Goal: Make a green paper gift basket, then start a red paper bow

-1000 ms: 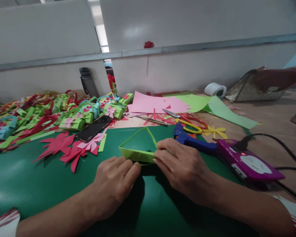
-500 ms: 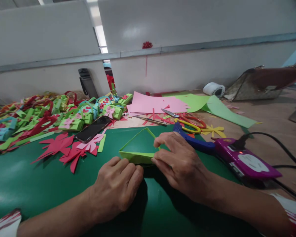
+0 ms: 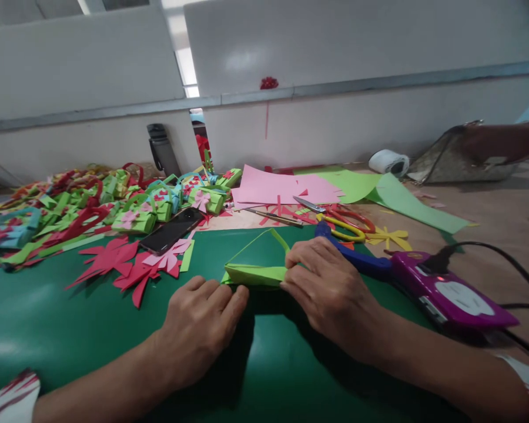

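Observation:
A small light-green paper handbag [image 3: 253, 276] lies low over the green mat, its thin paper strip handle [image 3: 280, 238] standing up behind it as a pointed loop. My right hand [image 3: 328, 291] pinches its right end between thumb and fingers. At its left end, my left hand [image 3: 205, 332] is closed, with thumb and curled fingertips against the lower left edge; its fingertips are partly hidden. Just beyond my right hand rests a blue glue gun [image 3: 357, 258]. Left of the handbag are red paper flowers [image 3: 110, 258], a pink paper flower [image 3: 170, 252] and a black phone [image 3: 171, 229].
Many finished-looking paper handbags [image 3: 132, 220] are heaped at the left. Behind are pink paper [image 3: 282, 185], green sheets [image 3: 414, 202], scissors [image 3: 344, 223] and a dark bottle [image 3: 163, 150]. A purple power strip [image 3: 454, 294] with black cables and a brown shoulder bag [image 3: 471, 153] sit right.
The handbag's open body has flattened and its front now leans over, with the handle loop lower and narrower. My left hand has shifted slightly left; the right still pinches its end.

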Available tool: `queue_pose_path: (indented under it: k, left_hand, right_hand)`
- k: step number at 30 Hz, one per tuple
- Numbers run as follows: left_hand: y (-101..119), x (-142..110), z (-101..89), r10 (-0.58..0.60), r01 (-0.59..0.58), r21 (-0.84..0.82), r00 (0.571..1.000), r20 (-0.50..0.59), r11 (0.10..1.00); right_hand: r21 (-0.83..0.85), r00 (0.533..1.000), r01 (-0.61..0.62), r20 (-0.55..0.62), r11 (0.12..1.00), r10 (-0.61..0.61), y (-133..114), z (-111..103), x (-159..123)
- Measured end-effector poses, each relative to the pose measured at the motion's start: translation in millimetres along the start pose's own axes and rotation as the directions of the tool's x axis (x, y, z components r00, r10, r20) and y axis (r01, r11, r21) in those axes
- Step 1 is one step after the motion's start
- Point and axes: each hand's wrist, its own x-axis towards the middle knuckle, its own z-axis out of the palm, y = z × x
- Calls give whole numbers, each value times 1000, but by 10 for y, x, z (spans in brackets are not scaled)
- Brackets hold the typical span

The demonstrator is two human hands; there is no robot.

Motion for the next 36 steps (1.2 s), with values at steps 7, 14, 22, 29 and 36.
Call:
queue_pose_path:
  k: [7,14,22,29,36]
  left_hand:
    - [-122,-53,5,-30,30,14,999,28,999]
    - [-178,-9,35,-91,90,-70,996,-12,993]
    - [-281,47,117,-508,466,-571,856,97,676]
    - [-403,138,105,-297,676,-735,692,658,-54]
    - [-357,171,168,-216,615,-709,683,698,-344]
  right_hand:
    - [23,1000,-20,13,1000,20,38,6,6]
    - [26,999,-24,22,999,23,58,-5,31]
    - [44,999,-47,23,998,46,97,-18,9]
    - [50,999,-52,12,997,51,102,-15,18]
    - [65,999,-48,-21,997,50,124,-3,17]
